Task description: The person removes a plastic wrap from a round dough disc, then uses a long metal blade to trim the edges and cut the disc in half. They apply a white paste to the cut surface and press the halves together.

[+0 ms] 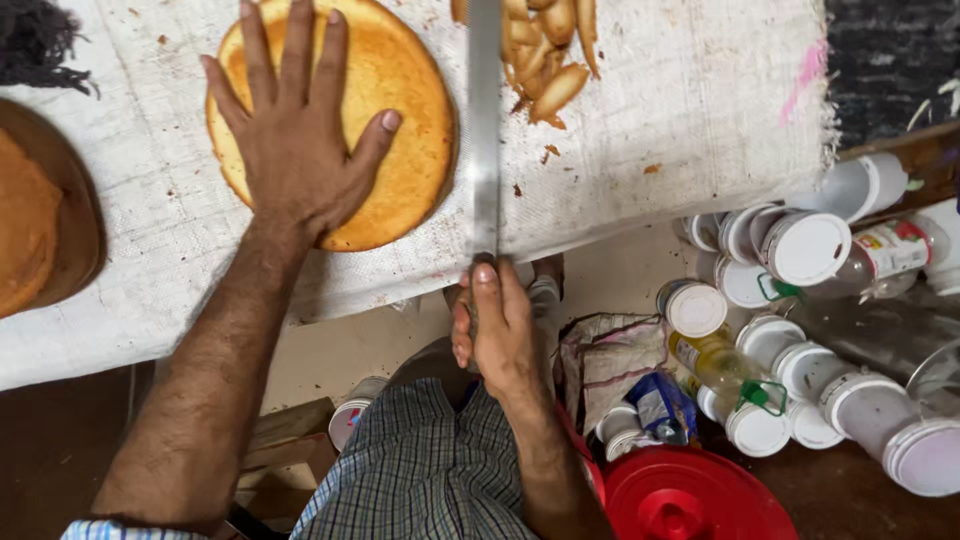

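So we've got our left hand (300, 150) pressed flat on the round golden cake (400, 110), fingers spread wide open, palm down, not gripping anything, just pinning it. The cake sits on the white woven cloth (680, 120) covering the table. Just right of the cake, the long knife (485, 120) runs straight up the cloth, blade close beside the cake's edge; we can't really tell if it's touching the cake or not. Our right hand (497, 330) is curled tight around the knife's handle, below the cake and off the table edge.

Up and right of the cake there's a heap of browned crust trimmings (545, 60). Left of the cake, another brown cake (25, 225) sits on a dark round board (85, 220).

Containers: down on the floor, well right of the cake, a bunch of clear plastic jars with white lids (805, 248), most looking empty, one bottle with yellowish liquid (712, 362). Below those, a red lid (690, 495).
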